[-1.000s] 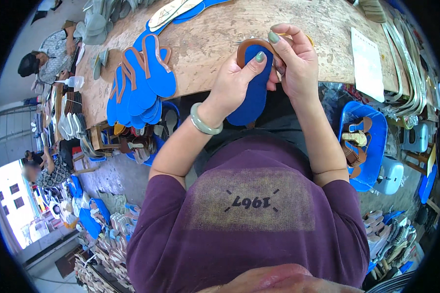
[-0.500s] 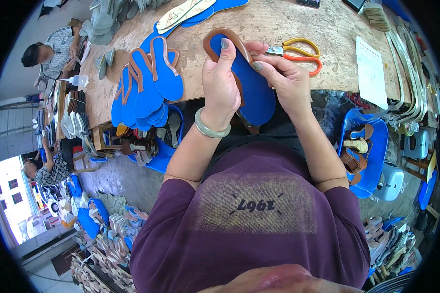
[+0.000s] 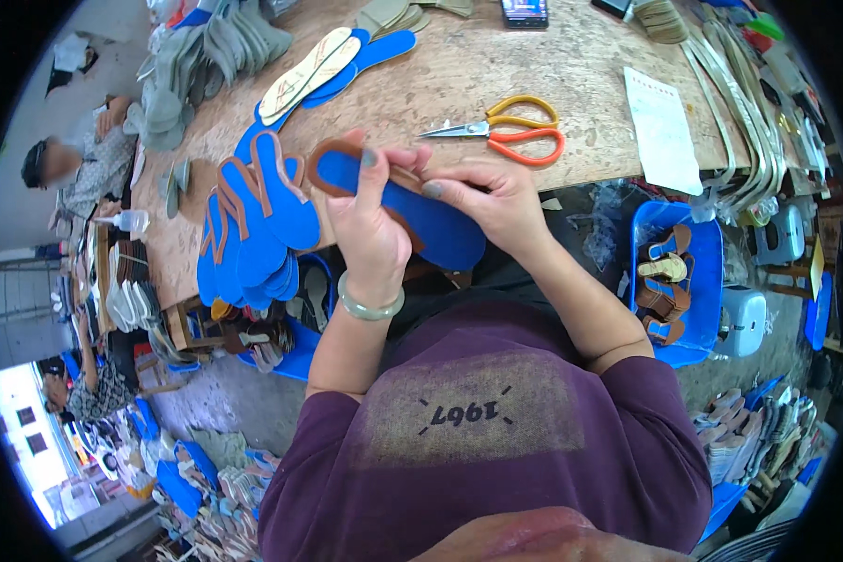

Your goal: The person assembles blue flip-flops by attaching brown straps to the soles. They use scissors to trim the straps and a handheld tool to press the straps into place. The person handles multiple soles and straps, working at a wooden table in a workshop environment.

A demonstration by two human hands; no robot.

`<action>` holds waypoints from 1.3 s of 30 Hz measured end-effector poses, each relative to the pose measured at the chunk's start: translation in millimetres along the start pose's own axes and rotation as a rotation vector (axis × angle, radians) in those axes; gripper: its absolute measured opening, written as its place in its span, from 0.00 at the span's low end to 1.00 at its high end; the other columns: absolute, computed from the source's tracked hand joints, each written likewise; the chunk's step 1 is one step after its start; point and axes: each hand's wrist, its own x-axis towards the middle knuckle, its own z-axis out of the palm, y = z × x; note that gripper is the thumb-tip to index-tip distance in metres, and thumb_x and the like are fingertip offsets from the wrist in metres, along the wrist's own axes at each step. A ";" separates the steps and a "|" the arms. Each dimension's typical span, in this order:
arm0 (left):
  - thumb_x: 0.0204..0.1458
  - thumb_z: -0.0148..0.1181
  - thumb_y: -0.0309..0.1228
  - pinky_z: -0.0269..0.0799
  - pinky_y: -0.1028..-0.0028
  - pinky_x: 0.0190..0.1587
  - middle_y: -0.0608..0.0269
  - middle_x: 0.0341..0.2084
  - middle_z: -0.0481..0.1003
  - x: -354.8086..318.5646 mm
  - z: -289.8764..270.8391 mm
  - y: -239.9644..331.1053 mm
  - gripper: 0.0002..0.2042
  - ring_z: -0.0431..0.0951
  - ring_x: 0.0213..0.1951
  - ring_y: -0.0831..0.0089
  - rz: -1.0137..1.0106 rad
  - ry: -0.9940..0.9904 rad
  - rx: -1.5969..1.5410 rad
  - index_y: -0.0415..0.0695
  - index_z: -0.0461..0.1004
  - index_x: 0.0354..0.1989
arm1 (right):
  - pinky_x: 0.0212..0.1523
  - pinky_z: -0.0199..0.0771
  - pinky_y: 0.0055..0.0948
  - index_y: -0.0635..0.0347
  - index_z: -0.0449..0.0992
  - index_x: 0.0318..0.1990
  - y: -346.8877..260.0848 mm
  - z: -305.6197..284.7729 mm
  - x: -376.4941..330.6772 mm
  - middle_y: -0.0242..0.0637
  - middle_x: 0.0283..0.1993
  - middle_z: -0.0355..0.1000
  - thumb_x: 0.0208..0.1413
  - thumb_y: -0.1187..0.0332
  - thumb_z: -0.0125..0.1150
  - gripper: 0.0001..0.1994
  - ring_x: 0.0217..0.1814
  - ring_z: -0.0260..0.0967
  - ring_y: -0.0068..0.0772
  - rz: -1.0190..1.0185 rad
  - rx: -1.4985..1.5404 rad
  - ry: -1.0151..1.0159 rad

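i'm watching the left hand gripping a brown-edged blue insole, thumb lying on its face, most other fingers hiding underneath. the right hand is pinching its right-hand edge; the fingertips are overlapping, so exact contact is hard to make out. the insole is slanting between both hands, its broad end reaching past the front edge of the bench. beyond, scissors are lying near bare wood; a phone is being cut off above.
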 end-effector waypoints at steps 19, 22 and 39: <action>0.60 0.52 0.35 0.67 0.63 0.53 0.57 0.42 0.69 -15.1 -7.9 0.3 0.09 0.71 0.47 0.66 0.078 -0.232 0.116 0.42 0.69 0.41 | 0.39 0.72 0.19 0.63 0.80 0.39 -26.6 -6.5 5.8 0.34 0.35 0.78 0.52 0.72 0.63 0.08 0.36 0.73 0.18 -0.077 0.034 -0.075; 0.60 0.51 0.34 0.67 0.64 0.53 0.58 0.39 0.70 -13.5 -10.6 1.6 0.08 0.71 0.47 0.66 0.111 -0.262 0.142 0.42 0.70 0.40 | 0.40 0.72 0.20 0.62 0.81 0.38 -20.3 -11.5 -1.8 0.33 0.34 0.78 0.52 0.71 0.64 0.07 0.37 0.73 0.18 0.004 0.075 -0.077; 0.60 0.51 0.37 0.70 0.68 0.47 0.60 0.34 0.72 -27.8 -12.2 15.1 0.12 0.73 0.39 0.69 0.010 -0.069 0.169 0.40 0.68 0.42 | 0.38 0.71 0.23 0.60 0.81 0.36 1.9 -5.0 -19.3 0.37 0.33 0.77 0.48 0.70 0.67 0.08 0.36 0.73 0.25 -0.066 0.002 -0.082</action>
